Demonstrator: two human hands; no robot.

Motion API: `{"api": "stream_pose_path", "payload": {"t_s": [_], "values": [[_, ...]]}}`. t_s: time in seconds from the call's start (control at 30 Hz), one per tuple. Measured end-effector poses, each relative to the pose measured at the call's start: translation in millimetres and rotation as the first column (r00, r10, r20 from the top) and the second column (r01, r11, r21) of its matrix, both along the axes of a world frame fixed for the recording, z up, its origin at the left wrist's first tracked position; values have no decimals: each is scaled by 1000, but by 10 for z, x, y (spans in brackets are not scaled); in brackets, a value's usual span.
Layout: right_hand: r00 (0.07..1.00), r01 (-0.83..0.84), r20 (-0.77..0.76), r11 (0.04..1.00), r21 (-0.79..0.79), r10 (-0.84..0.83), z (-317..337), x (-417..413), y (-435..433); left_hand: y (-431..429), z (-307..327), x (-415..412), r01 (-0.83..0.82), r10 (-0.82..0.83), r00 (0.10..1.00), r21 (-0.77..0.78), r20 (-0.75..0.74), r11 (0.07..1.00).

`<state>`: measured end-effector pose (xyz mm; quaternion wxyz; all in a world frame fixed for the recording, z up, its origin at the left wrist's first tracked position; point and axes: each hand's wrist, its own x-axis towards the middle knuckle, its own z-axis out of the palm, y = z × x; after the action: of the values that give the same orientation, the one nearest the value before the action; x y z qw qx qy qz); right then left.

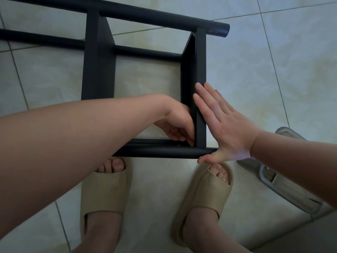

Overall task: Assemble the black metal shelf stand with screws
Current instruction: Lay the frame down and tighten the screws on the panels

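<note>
The black metal shelf stand lies on its side on the tiled floor, round tubes running left to right and flat shelf panels crossing them. My right hand presses flat, fingers straight, against the outer face of the right shelf panel, its thumb under the end of the near tube. My left hand reaches inside the frame with curled fingers at the corner where that panel meets the near tube. Whatever its fingertips pinch is hidden.
My two feet in beige slides stand just in front of the near tube. A grey shoe or strap with a metal buckle lies on the floor at the right. Pale floor tiles surround the stand.
</note>
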<state>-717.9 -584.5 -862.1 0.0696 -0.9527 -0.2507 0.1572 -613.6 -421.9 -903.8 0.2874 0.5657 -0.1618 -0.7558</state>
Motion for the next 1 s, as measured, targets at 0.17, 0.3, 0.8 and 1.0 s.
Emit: {"api": "stream_pose_path", "payload": {"t_s": [0.17, 0.3, 0.8, 1.0], "values": [[1000, 3, -5, 1000, -6, -3, 13, -3, 5, 14, 34, 58, 26, -26, 1000, -9, -15, 1000], [1000, 2, -8, 1000, -6, -3, 13, -3, 9, 42, 27, 84, 84, -83, 996, 31, -33, 996], [1000, -1, 4, 1000, 17, 1, -9, -7, -2, 74, -23, 45, -25, 27, 996, 25, -90, 999], [1000, -7, 9, 1000, 14, 7, -5, -4, -5, 69, -41, -11, -1, 1, 1000, -11, -20, 1000]]}}
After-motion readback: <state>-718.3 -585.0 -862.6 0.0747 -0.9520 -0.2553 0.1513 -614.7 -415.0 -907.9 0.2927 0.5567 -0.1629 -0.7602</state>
